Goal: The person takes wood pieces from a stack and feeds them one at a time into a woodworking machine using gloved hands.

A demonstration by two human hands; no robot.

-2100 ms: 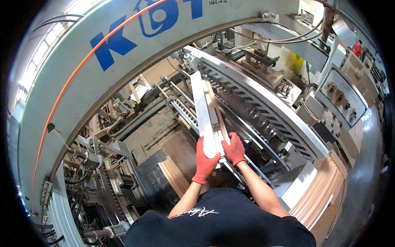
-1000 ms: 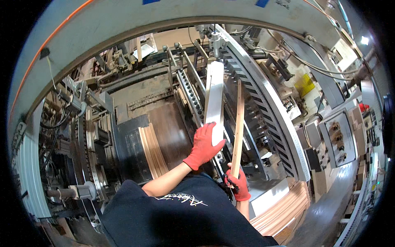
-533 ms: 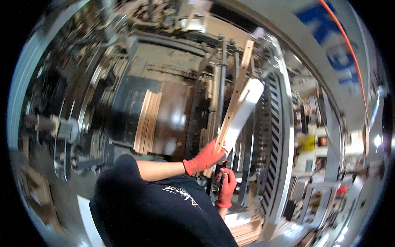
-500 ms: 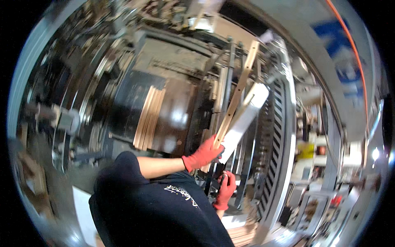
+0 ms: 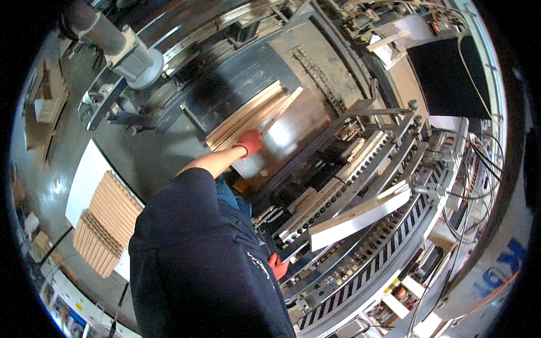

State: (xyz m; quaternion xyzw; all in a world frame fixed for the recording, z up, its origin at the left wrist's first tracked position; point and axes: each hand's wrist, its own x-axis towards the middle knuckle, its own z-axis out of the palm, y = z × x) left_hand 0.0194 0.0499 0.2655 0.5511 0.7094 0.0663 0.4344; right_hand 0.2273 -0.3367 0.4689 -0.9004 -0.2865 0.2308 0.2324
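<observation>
My left hand (image 5: 249, 142), in a red glove, is closed around the near end of a narrow wooden strip (image 5: 282, 110). That strip slants beside a bundle of similar wooden strips (image 5: 243, 117) on a dark metal table (image 5: 298, 132). My right hand (image 5: 278, 266), also red-gloved, is low beside the machine's rails, partly covered by my body. Its fingers are too hidden to show what they hold. Just beyond it, a long white piece with a wooden top edge (image 5: 360, 218) rests across the rails.
A machine frame with a striped edge (image 5: 389, 253) runs along the right. At far left stands a grey column with a round fitting (image 5: 141, 67). Behind me on the left, more wooden strips (image 5: 107, 217) lie in rows on a white board (image 5: 84, 174).
My left hand has carried the drilled wooden strip from over the rails leftward to the bundle on the table. My view has turned left. The right hand stays by the rails.
</observation>
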